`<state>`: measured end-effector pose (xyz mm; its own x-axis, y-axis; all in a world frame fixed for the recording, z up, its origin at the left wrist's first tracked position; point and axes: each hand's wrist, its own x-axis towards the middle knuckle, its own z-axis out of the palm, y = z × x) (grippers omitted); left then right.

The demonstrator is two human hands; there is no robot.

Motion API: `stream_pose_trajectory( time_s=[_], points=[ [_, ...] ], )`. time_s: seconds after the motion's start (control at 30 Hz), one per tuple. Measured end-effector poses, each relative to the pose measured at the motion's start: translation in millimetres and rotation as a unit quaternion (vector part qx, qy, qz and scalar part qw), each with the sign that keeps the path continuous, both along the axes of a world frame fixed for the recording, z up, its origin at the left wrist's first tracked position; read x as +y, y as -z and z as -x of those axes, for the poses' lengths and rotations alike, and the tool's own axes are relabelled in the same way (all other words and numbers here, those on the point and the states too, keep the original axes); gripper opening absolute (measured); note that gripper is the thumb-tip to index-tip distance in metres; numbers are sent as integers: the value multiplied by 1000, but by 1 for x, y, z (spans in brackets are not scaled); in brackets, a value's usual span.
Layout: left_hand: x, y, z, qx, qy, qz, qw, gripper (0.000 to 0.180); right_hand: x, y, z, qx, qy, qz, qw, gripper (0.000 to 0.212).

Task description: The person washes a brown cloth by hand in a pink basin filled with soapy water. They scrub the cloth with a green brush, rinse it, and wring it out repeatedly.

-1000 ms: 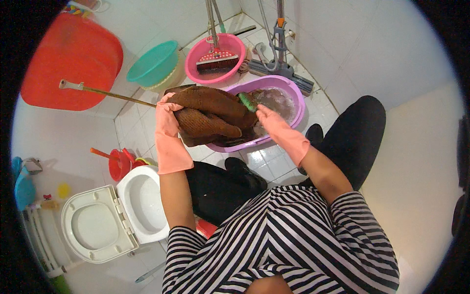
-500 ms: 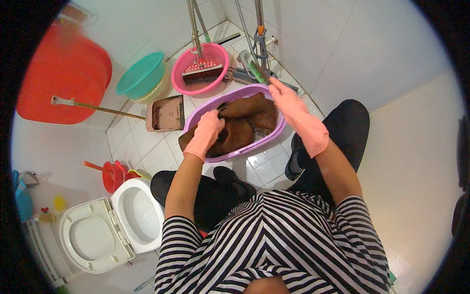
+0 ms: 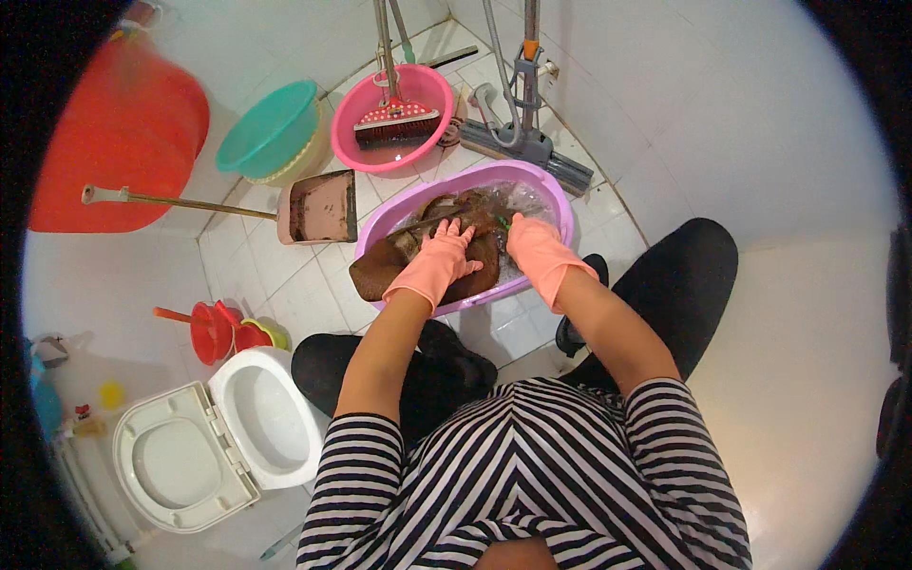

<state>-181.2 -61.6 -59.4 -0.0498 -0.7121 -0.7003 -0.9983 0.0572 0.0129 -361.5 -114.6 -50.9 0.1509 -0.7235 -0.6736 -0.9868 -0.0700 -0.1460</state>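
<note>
The purple basin (image 3: 556, 204) stands on the white tiled floor (image 3: 285, 285) ahead of the person, at about 12 o'clock from the striped top. A brown garment (image 3: 394, 266) lies in it, wet, with one end draped over the basin's rim at 8 o'clock. The left hand (image 3: 439, 261), in a pink rubber glove, is spread flat on the garment with fingers splayed, pressing rather than clasping. The right hand (image 3: 535, 249), gloved likewise, sits at 3 o'clock from the left hand, on the garment near the basin's centre; its fingers are curled down over something small and green (image 3: 503, 221), and whether they actually clasp it cannot be told. A brown dustpan (image 3: 321, 206) with a long handle lies at 9 o'clock from the basin, just beside it. A pink basin (image 3: 427, 85) holding a brush head (image 3: 396, 125) stands at 11 o'clock, and a teal basin (image 3: 269, 128) further out at 10 o'clock. A flat mop head (image 3: 527, 147) rests against the wall at 12 o'clock. A large red tub (image 3: 123, 133) is well apart at 9 o'clock. An open toilet (image 3: 256, 418) stands at 7 o'clock.
</note>
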Motion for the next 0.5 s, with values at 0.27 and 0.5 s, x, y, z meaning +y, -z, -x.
stream_pose_trajectory(
  time_s=[0.27, 0.5],
  points=[
    [-18, 49, 6, -39, 21, -37, 998, 96, -21, 60, -26, 65, -23, -76, 995, 59],
    [-48, 150, 22, -68, 88, -10, 994, 59, -58, 117, 12, 117, -136, -160, 971, 40]
  ],
)
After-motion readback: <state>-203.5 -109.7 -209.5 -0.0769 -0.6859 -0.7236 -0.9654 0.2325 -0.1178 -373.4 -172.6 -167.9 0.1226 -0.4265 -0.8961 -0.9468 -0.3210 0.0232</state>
